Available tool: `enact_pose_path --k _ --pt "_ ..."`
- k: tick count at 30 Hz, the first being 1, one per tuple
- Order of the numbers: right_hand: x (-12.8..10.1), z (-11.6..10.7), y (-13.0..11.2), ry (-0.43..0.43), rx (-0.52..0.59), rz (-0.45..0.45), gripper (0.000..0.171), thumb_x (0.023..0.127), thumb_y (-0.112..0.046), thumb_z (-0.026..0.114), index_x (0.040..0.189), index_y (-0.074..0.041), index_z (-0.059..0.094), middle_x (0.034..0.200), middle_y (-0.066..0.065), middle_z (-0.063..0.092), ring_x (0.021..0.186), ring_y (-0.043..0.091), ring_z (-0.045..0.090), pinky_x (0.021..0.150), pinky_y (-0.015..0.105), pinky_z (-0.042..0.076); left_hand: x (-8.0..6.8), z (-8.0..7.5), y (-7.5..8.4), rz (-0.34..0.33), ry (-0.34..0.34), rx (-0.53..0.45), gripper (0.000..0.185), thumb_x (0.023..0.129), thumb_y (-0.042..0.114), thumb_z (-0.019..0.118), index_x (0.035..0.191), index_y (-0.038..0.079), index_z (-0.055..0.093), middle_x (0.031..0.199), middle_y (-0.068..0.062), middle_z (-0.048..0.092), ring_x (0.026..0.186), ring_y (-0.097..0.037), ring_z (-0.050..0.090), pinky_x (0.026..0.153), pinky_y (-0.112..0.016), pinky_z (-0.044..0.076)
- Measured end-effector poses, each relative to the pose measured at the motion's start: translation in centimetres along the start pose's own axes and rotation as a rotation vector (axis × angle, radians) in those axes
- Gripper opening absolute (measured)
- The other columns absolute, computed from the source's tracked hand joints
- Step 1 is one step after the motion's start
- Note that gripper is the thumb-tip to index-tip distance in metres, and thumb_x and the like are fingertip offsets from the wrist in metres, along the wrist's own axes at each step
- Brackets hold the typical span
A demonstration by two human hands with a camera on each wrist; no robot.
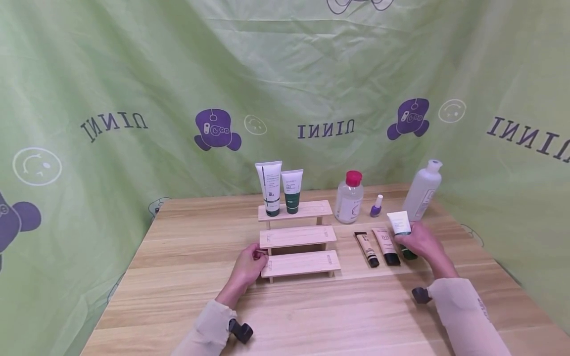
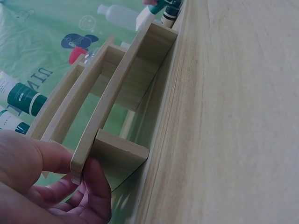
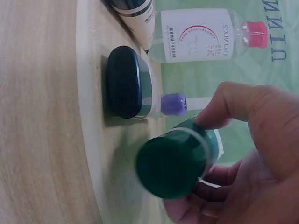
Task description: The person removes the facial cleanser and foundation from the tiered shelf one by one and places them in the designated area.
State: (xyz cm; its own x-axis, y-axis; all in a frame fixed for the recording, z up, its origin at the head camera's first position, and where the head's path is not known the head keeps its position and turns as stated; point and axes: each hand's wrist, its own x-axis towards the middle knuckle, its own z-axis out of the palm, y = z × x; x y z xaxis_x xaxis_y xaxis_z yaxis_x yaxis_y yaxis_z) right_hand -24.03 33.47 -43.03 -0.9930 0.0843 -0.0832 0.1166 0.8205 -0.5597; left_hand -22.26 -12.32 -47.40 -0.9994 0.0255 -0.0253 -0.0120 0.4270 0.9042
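Note:
My left hand pinches the left end of the lowest step of a three-step wooden display stand, thumb above and fingers below in the left wrist view. At the right, my right hand grips a white and green squeeze tube round its green part. Its round green cap faces the right wrist camera, and the tube is tilted close over the table. Beside it lie a pink BB cream tube with a black cap and a slimmer beige tube. Two white and green tubes, a taller one and a shorter one, stand on the top step.
Behind the lying tubes stand a clear bottle with a red cap, a small purple nail polish bottle and a tall translucent bottle. A green printed curtain hangs close behind the wooden table.

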Motion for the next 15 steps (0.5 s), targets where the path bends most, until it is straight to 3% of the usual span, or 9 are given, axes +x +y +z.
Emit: enact_pose_path --k 5,10,12,15 --pt "0.09 -0.20 0.07 -0.012 -0.004 0.056 0.028 0.081 -0.023 0.063 0.085 0.004 0.056 0.073 0.010 0.054 0.065 0.024 0.049 0.055 0.035 0.041 0.00 -0.04 -0.04 0.000 -0.004 0.000 0.031 0.086 0.006 0.060 0.116 0.000 0.062 0.086 -0.005 0.057 0.076 -0.019 0.052 0.067 -0.029 0.045" --pt "0.22 -0.55 -0.06 -0.023 -0.015 0.078 0.050 0.083 -0.023 0.060 0.110 0.017 0.051 0.098 0.030 0.057 0.084 0.036 0.056 0.068 0.045 0.047 0.13 0.00 -0.17 0.004 0.007 -0.009 0.031 0.085 0.006 0.061 0.115 0.001 0.063 0.085 -0.004 0.056 0.075 -0.018 0.051 0.065 -0.027 0.044" --pt "0.21 -0.50 -0.06 -0.035 -0.015 0.080 0.055 0.084 -0.024 0.060 0.116 0.019 0.049 0.104 0.032 0.057 0.088 0.037 0.056 0.071 0.046 0.048 0.13 0.03 -0.18 0.006 0.009 -0.012 0.029 0.085 0.005 0.061 0.113 0.001 0.063 0.084 -0.004 0.055 0.075 -0.017 0.050 0.064 -0.026 0.043" --pt "0.22 -0.12 0.05 -0.040 -0.019 0.079 0.047 0.085 -0.027 0.061 0.107 0.014 0.056 0.092 0.023 0.060 0.081 0.032 0.056 0.066 0.040 0.047 0.12 0.05 -0.20 0.019 0.009 -0.009 0.027 0.085 0.005 0.061 0.112 0.000 0.063 0.083 -0.004 0.055 0.074 -0.017 0.050 0.063 -0.025 0.042"
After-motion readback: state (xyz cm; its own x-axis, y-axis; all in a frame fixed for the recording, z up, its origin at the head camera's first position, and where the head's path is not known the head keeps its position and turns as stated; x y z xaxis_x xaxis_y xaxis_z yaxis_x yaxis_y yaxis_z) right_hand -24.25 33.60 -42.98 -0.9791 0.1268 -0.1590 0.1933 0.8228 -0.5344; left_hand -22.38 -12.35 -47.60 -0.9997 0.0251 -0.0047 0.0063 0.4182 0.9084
